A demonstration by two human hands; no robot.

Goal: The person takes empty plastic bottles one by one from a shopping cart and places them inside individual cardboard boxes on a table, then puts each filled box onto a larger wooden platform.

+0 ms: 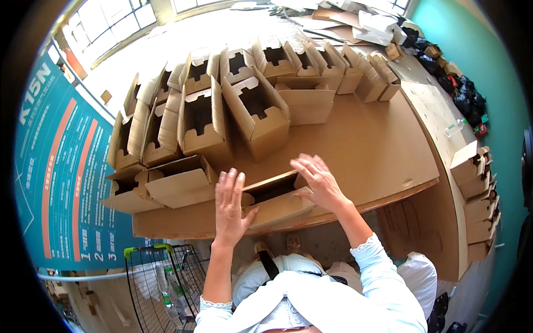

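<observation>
A small open-topped cardboard box (281, 209) stands at the near edge of the cardboard-covered table, its dark inside showing between my hands. My left hand (229, 206) is upright at the box's left end, fingers stretched out and thumb apart. At the right end, my right hand (322, 183) has its fingers spread above the box and its thumb by the rim; whether it touches cannot be made out. Two more open boxes, one a low carton (183, 182), sit left of my left hand. Behind it stand taller open cartons (262, 119) with raised flaps.
Rows of open cartons (200, 119) fill the table's left and far side. The brown cardboard tabletop (377, 144) extends right. Stacked cartons (478, 216) stand far right. A black wire cart (166, 283) with bottles is below left, beside a teal printed banner (66, 183).
</observation>
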